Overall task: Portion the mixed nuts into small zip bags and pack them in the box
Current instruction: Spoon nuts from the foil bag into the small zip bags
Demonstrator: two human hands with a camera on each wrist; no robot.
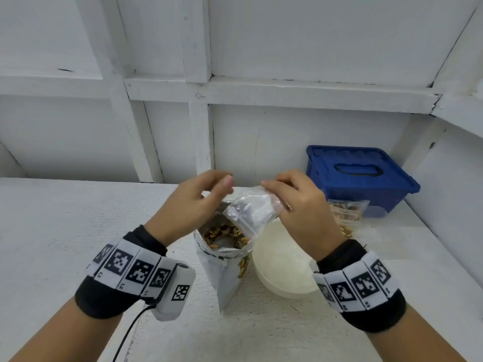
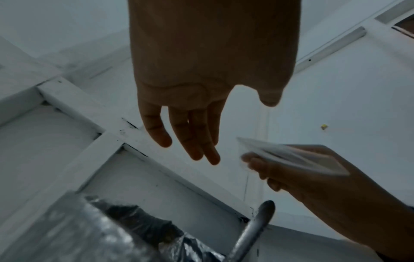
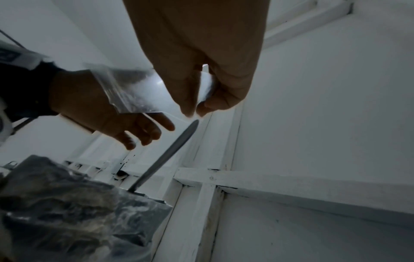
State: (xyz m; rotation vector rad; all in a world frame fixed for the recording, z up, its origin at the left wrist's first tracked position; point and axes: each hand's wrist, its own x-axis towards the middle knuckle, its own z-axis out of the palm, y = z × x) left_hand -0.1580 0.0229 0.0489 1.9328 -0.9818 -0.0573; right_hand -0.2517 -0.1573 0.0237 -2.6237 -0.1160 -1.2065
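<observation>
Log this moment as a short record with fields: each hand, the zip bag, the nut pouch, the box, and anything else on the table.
right hand: pinches the small clear empty zip bag above the pouch
left hand: open, fingers relaxed, beside the bag, holding nothing
nut pouch: open foil-lined mixed-nut pouch standing on the white table, a metal spoon handle sticking out
box: blue plastic lidded box, lid on, at back right
other: filled clear zip bags of nuts before the box; white round bowl beside the pouch
</observation>
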